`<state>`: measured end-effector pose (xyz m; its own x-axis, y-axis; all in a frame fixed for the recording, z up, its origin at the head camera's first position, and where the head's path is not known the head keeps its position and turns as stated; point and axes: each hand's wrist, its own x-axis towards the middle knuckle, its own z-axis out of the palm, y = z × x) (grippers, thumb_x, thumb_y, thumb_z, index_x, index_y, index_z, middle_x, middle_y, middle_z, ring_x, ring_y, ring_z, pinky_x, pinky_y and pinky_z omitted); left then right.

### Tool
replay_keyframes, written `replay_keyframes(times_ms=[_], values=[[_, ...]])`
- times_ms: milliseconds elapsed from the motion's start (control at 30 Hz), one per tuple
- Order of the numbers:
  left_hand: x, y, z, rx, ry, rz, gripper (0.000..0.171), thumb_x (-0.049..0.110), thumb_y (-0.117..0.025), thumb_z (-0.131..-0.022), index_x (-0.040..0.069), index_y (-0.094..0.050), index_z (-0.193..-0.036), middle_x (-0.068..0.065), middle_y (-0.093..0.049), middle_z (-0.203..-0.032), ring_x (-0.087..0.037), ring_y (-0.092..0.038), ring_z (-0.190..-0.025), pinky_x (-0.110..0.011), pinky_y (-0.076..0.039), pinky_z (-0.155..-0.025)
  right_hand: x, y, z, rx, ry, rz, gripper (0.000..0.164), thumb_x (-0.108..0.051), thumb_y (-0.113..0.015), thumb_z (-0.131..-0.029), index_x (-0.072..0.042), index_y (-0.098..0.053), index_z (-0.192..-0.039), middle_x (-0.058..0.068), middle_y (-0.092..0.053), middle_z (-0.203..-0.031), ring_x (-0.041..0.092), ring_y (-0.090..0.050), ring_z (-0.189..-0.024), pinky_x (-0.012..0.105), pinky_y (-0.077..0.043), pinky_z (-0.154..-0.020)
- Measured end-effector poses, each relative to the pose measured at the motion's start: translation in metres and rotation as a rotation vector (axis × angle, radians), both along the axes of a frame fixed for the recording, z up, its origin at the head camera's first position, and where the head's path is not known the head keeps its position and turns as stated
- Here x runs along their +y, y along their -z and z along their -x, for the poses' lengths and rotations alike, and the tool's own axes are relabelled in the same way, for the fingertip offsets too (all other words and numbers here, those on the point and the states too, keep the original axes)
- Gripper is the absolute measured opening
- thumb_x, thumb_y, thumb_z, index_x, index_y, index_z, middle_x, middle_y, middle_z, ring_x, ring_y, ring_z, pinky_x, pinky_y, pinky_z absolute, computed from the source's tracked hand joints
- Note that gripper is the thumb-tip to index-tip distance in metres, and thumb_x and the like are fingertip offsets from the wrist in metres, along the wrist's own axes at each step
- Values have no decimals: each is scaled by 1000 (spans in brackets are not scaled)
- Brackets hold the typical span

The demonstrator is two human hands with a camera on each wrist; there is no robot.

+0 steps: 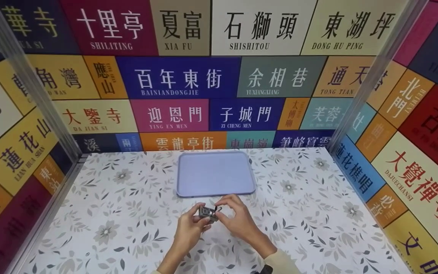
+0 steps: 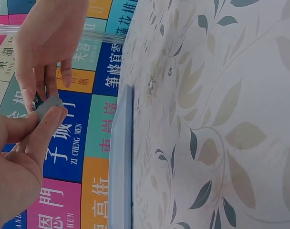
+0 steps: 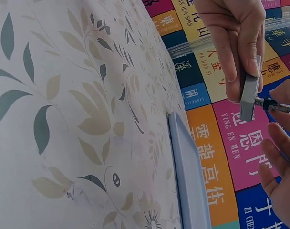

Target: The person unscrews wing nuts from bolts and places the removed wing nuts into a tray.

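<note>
Over the near middle of the table, both hands meet on a small grey metal block [image 1: 207, 213] with holes in its face. My left hand [image 1: 200, 216] pinches the block [image 3: 250, 98] by its edges between thumb and fingers. A dark threaded screw [image 3: 274, 104] sticks out of the block's side. My right hand [image 1: 221, 211] holds the screw's outer end at its fingertips [image 3: 284, 125]. In the left wrist view the block [image 2: 48, 106] shows as a grey sliver between my left thumb and the right hand's fingers [image 2: 50, 86]. Block and hands are above the table, a little in front of the tray.
A flat lavender tray [image 1: 215, 173] lies on the floral tablecloth [image 1: 310, 213] just beyond the hands, with nothing on it. Walls of coloured sign panels [image 1: 181, 78] close in the table at the back, left and right.
</note>
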<state>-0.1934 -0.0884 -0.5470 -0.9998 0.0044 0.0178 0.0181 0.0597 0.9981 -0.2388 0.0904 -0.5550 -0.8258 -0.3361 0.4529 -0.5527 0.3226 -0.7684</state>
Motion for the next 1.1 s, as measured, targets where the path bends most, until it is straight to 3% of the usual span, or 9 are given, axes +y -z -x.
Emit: replay_keyframes(times_ms=[200, 400, 567, 833, 1100], values=[[1, 0, -1, -16, 3, -26, 50, -8, -63, -92, -11, -47, -140, -30, -72, -106, -31, -77, -92, -27, -67, -76, -4, -3, 0, 140, -32, 13, 32, 18, -71, -76, -3, -72, -100, 15, -64, -108, 33, -62, -104, 37, -57, -94], [3, 2, -1, 12, 21, -46, 48, -8, -62, -93, -11, -48, -139, -31, -73, -104, -33, -76, -92, -27, -67, -76, -7, -23, -10, 246, -72, 54, 33, 29, -64, -70, 1, -71, -87, 21, -63, -100, 36, -62, -95, 33, -58, -86], [3, 3, -1, 36, 26, -41, 46, -9, -63, -92, -11, -50, -136, -31, -73, -102, -33, -76, -91, -27, -67, -75, -8, -27, -13, 255, -68, 68, 33, 29, -63, -71, 0, -71, -82, 21, -63, -100, 37, -61, -95, 32, -58, -84], [3, 4, 0, 26, 30, -44, 44, -8, -62, -92, -10, -51, -135, -29, -74, -100, -32, -76, -90, -27, -67, -75, -8, -27, -13, 262, -64, 68, 35, 32, -60, -71, -1, -72, -76, 21, -62, -99, 38, -61, -95, 43, -58, -82], [1, 4, -1, 19, 34, -18, 47, -7, -61, -94, -10, -48, -139, -29, -73, -103, -31, -76, -91, -26, -67, -76, -6, -31, -15, 240, -46, 99, 32, 28, -59, -76, 0, -73, -79, 20, -63, -99, 35, -61, -94, 32, -58, -81]])
